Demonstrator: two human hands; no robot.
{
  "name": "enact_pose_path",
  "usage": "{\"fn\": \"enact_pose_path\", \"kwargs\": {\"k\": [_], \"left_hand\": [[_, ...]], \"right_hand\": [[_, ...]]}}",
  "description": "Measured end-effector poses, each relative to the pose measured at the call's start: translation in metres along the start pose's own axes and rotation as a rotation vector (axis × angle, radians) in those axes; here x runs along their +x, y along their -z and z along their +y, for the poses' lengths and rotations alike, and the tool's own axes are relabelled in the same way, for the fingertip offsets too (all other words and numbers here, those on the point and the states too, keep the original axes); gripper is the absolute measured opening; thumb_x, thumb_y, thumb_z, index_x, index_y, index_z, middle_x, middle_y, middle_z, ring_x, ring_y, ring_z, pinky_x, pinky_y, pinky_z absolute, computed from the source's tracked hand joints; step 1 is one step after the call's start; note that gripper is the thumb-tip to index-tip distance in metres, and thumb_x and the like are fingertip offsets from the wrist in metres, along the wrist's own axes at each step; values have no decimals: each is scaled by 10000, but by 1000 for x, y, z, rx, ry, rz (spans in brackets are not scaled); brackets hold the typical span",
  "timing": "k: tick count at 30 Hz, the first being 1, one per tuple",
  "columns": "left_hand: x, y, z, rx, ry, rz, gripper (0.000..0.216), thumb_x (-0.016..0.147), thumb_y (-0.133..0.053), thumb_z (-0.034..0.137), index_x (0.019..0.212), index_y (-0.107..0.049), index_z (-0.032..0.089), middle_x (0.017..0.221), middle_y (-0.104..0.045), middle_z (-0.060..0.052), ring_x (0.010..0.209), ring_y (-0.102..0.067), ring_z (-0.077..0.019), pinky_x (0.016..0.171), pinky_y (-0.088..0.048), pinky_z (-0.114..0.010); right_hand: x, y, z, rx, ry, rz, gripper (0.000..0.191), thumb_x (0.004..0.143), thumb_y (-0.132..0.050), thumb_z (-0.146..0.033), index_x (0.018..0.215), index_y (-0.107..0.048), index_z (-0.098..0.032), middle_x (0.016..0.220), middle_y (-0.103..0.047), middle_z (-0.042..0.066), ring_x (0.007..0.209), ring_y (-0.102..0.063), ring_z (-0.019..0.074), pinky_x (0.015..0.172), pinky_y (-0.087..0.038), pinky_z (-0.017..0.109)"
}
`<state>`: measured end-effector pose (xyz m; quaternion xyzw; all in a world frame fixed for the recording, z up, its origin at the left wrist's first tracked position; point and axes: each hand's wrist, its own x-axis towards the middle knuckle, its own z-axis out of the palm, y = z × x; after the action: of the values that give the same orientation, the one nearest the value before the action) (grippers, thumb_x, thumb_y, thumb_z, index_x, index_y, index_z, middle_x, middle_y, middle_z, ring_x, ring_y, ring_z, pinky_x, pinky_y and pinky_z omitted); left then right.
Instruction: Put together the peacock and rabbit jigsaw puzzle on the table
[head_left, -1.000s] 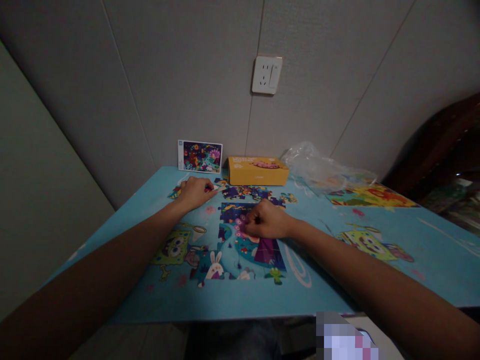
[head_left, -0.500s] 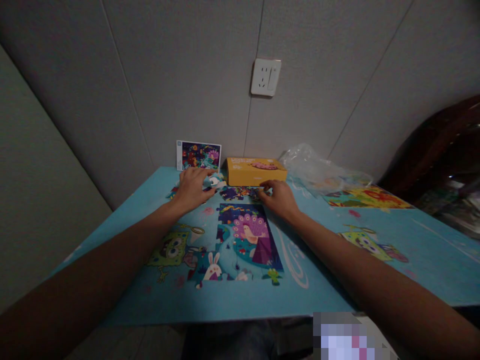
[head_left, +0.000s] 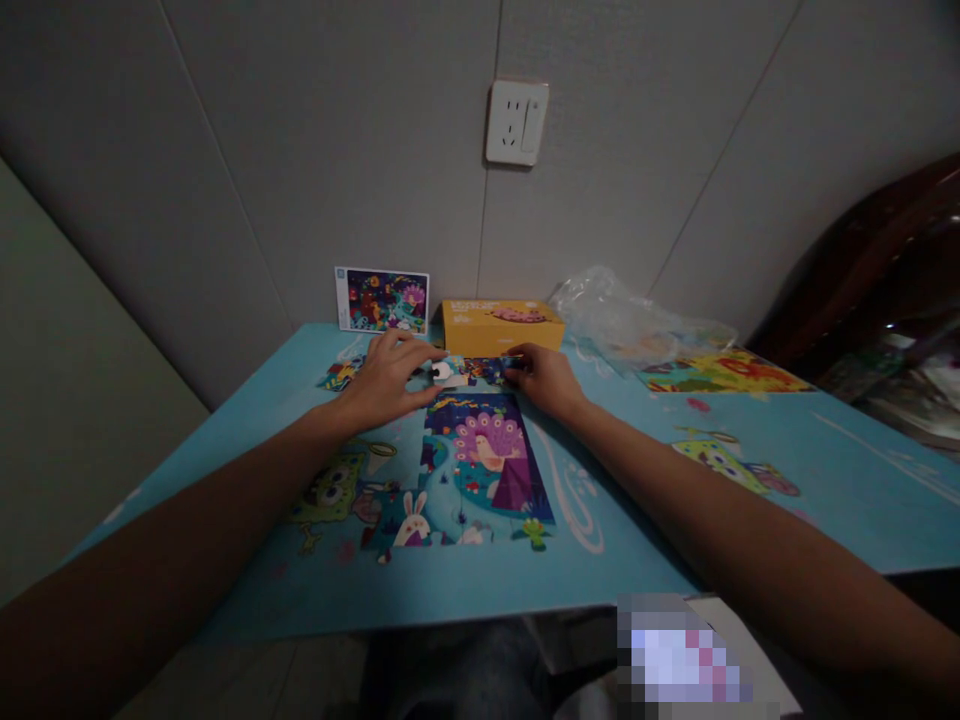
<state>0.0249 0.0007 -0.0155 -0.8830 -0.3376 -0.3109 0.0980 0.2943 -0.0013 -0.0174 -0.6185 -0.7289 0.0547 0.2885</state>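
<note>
My left hand [head_left: 386, 382] holds a puzzle piece [head_left: 448, 374] with a white and black shape on it between thumb and fingers, just left of the loose pieces. My right hand [head_left: 547, 380] is closed, its fingertips at the right end of the loose puzzle pieces [head_left: 484, 371]; whatever it pinches is too dark and small to make out. Below both hands lies the partly joined puzzle [head_left: 480, 470], showing a pink peacock, a stream, a white rabbit and a green frog. More loose pieces [head_left: 341, 374] lie left of my left hand, partly hidden by it.
A picture card [head_left: 384, 300] leans on the wall beside a yellow box [head_left: 502, 326]. To the right lie a clear plastic bag [head_left: 622, 320] and an orange-and-yellow picture [head_left: 735, 372]. The blue tablecloth [head_left: 637, 560] has printed cartoon figures. A wall socket [head_left: 517, 123] is above.
The view has tilted, so the scene sits higher and further left. The piece in my left hand is nearer the loose pieces, and my right fingers have come closer to them.
</note>
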Motion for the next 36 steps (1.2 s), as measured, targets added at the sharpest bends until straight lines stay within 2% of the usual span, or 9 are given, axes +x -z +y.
{"fn": "enact_pose_path", "kwargs": {"k": [3, 9, 14, 18, 20, 23, 26, 33, 36], "left_hand": [[0, 0, 2, -11, 11, 0, 420, 845, -642, 381, 1230, -621, 215, 1154, -662, -82, 1132, -468, -279, 978, -392, -448], [1, 0, 6, -4, -12, 21, 434, 843, -653, 375, 1232, -609, 187, 1132, -653, -94, 1120, -475, -265, 976, -404, -422], [1, 2, 7, -8, 8, 6, 470, 839, -659, 374, 1266, -588, 192, 1155, -637, -102, 1134, -476, -272, 980, -398, -430], [2, 5, 11, -21, -1, -4, 590, 832, -667, 373, 1380, -513, 217, 1181, -643, -97, 1130, -471, -279, 978, -392, -439], [3, 7, 15, -34, -48, -11, 546, 847, -652, 372, 1365, -539, 244, 1175, -661, -82, 1122, -471, -272, 985, -382, -444], [5, 9, 19, -44, -116, -6, 312, 864, -627, 378, 1150, -693, 272, 1151, -688, -48, 1104, -484, -258, 990, -379, -441], [6, 9, 20, -40, -155, 29, 209, 869, -613, 381, 983, -746, 267, 1134, -701, -32, 1089, -498, -253, 979, -394, -433], [7, 9, 16, -60, -135, 37, 197, 848, -631, 383, 940, -744, 251, 1126, -701, -61, 1060, -533, -250, 952, -422, -457], [7, 11, 17, -59, -144, 51, 193, 852, -632, 375, 955, -735, 249, 1135, -695, -62, 1044, -543, -240, 938, -434, -442]], "right_hand": [[0, 0, 0, 120, -23, 54, 311, 815, -653, -148, 1125, -679, -166, 967, -735, 101, 885, -667, 214, 817, -477, 327], [3, -5, 3, 337, -39, 97, 153, 806, -633, -175, 944, -691, -146, 919, -732, 91, 830, -669, 202, 776, -495, 328], [1, -7, -4, 781, -51, 59, 164, 752, -651, -268, 872, -637, -158, 769, -682, 34, 628, -601, 137, 603, -479, 265], [-5, -10, -14, 965, 12, 29, 294, 660, -742, -392, 818, -611, -182, 746, -662, 9, 669, -597, 132, 650, -482, 269], [-8, -12, -19, 1007, 27, -9, 347, 637, -761, -429, 829, -606, -184, 756, -662, 10, 687, -605, 135, 674, -481, 276], [-11, -14, -23, 995, 16, -59, 377, 639, -763, -452, 842, -604, -177, 685, -629, -8, 623, -568, 121, 634, -453, 268], [-12, -15, -23, 958, -4, -59, 368, 659, -750, -453, 842, -608, -166, 596, -578, -34, 543, -495, 98, 570, -406, 249], [-10, -12, -21, 969, 1, 25, 343, 675, -727, -486, 723, -577, -181, 640, -568, -15, 559, -483, 100, 547, -407, 244], [-12, -9, -22, 1020, 5, -49, 368, 675, -730, -514, 701, -565, -186, 660, -558, -14, 579, -495, 103, 578, -450, 254]]}}
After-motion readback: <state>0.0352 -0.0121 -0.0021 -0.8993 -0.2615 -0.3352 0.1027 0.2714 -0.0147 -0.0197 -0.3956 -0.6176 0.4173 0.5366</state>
